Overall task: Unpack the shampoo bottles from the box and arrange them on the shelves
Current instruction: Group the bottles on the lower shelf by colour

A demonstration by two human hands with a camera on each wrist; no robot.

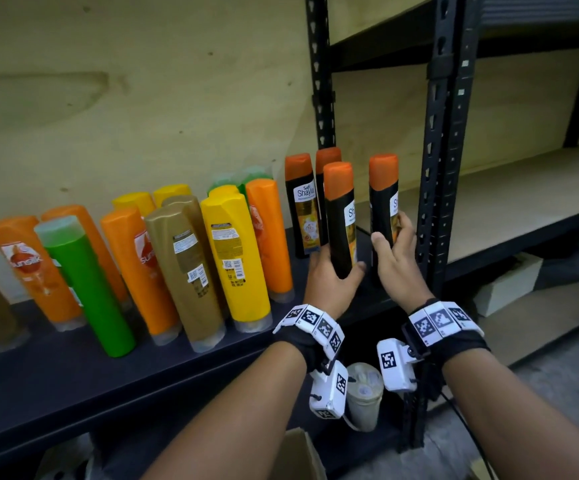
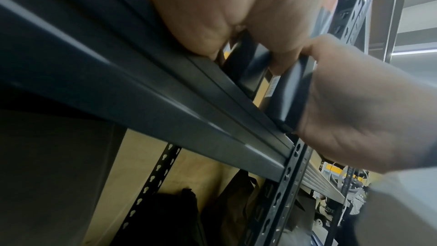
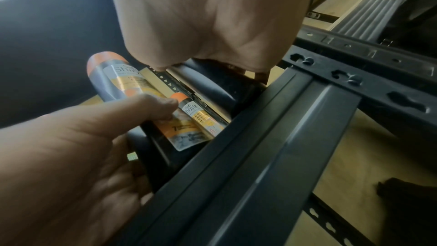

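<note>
Two black shampoo bottles with orange caps are in my hands at the right end of the dark shelf [image 1: 142, 386]. My left hand [image 1: 336, 268] grips the lower body of one bottle [image 1: 340, 216], held upright. My right hand [image 1: 390, 240] grips the other bottle [image 1: 383, 202] beside the shelf post. Two matching bottles [image 1: 302, 202] stand just behind them. In the left wrist view, my right hand [image 2: 354, 109] wraps a black bottle [image 2: 290, 96] whose base is at the shelf's front edge. In the right wrist view, my left hand [image 3: 71, 147] holds its bottle [image 3: 113, 78].
Several orange, green, gold and yellow bottles [image 1: 225, 251] fill the shelf to the left. A black perforated post [image 1: 437, 168] stands close to my right hand. Wooden shelves [image 1: 523, 202] lie further right. A plastic jar [image 1: 364, 393] and a cardboard box flap [image 1: 302, 455] sit below.
</note>
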